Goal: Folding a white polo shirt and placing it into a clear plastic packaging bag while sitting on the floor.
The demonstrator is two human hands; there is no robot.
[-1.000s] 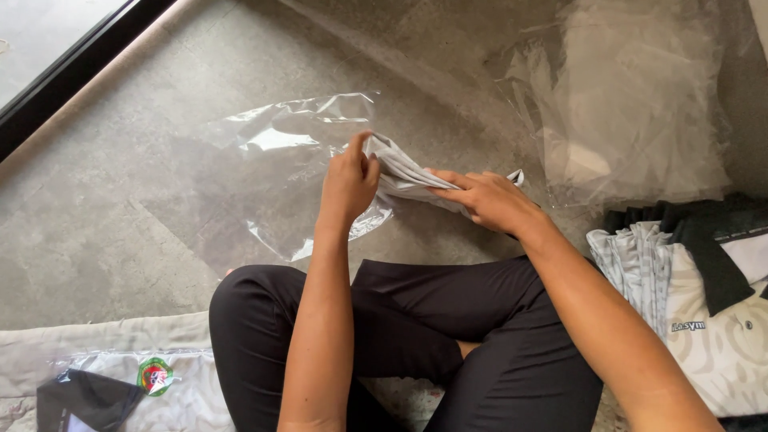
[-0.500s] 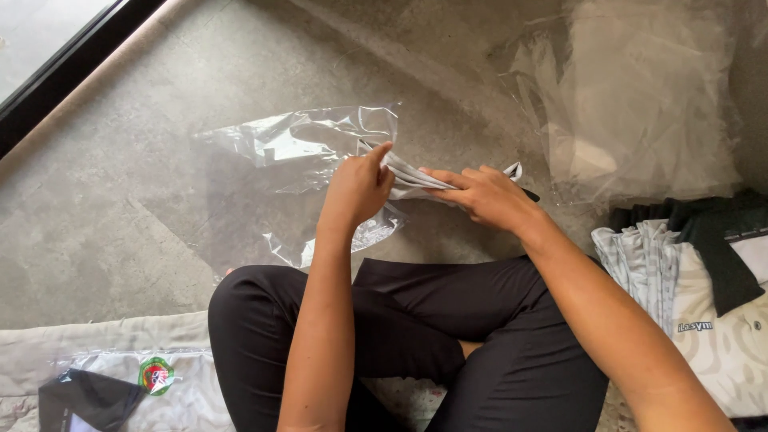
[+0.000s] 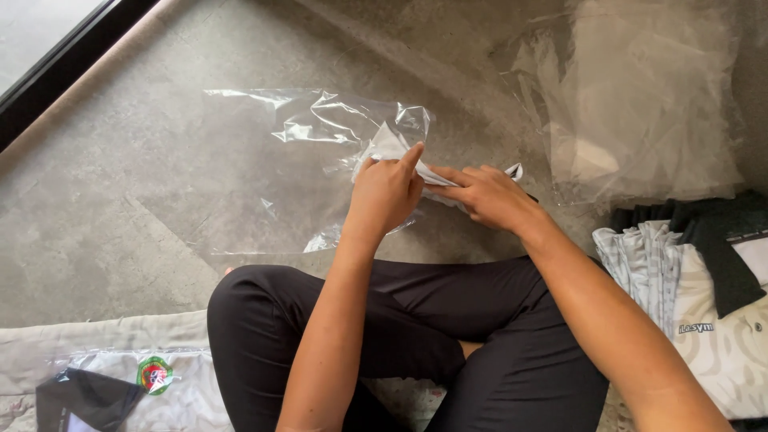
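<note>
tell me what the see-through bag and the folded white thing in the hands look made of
The clear crinkled bag looks like thin glossy plastic film: it shows the floor through it and glints along its creases. The folded white garment seems soft matte fabric, judging by its limp folds.

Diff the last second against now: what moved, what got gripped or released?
The left hand slid right along the folded garment, closing on the right hand. The clear plastic bag came with it and spread flatter on the floor. Nothing was released. Right hand, shirt stack and bagged shirt stayed put.
</note>
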